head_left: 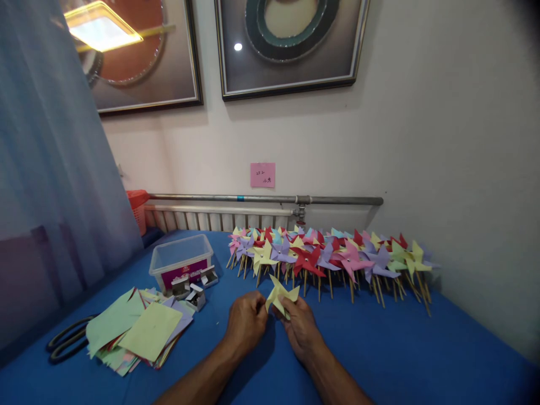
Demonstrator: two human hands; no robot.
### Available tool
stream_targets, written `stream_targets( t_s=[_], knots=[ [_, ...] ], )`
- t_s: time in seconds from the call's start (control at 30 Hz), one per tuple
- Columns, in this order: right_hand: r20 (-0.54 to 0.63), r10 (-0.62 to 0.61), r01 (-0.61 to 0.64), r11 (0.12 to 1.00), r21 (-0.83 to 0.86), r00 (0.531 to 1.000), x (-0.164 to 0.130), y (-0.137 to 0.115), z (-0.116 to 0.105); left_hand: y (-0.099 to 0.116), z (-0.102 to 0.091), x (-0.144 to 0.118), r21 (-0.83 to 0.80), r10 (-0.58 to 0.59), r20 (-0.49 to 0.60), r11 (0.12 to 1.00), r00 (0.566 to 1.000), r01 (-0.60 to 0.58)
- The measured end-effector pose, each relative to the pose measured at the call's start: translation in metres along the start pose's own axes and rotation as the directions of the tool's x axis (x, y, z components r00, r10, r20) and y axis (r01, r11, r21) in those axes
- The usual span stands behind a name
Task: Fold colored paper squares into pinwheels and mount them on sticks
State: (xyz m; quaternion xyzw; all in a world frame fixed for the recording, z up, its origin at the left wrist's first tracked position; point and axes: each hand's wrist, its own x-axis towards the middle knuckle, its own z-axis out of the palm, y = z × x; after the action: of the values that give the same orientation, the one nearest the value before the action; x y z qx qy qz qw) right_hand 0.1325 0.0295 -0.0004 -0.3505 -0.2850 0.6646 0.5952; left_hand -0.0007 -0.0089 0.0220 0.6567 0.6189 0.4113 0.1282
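A pale yellow paper pinwheel (279,293) is pinched between the thumb and fingers of my right hand (300,326), its folded blades facing up and away. My left hand (248,318) is closed right beside the pinwheel's left edge; whatever its fingertips hold, if anything, is hidden. No stick shows on this pinwheel. Left of my hands lies a stack of coloured paper squares (154,332), yellow on top with green and purple below. Small open boxes (196,297) stand between the paper and a clear plastic tub (181,259).
Many finished pinwheels on sticks (307,261) are bunched along the back of the blue-covered table (405,349). Dark-handled scissors (67,340) lie at the left, partly under the paper. A radiator pipe (261,199) runs along the wall behind; a blue curtain (54,169) hangs at left.
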Motion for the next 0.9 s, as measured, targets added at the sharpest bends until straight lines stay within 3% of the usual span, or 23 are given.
stream_targets(
  t_s=[0.5,0.9],
  knots=[
    [0.054,-0.024,0.025,0.999,-0.025,0.998,-0.005,-0.005,0.002,0.0,0.0,0.0,-0.074,-0.005,0.022,0.997,1.0,0.006],
    [0.026,-0.223,0.223,0.953,-0.205,0.975,0.015,-0.011,-0.012,0.001,-0.006,0.0,0.086,-0.043,0.149,0.996,0.988,0.03]
  ],
)
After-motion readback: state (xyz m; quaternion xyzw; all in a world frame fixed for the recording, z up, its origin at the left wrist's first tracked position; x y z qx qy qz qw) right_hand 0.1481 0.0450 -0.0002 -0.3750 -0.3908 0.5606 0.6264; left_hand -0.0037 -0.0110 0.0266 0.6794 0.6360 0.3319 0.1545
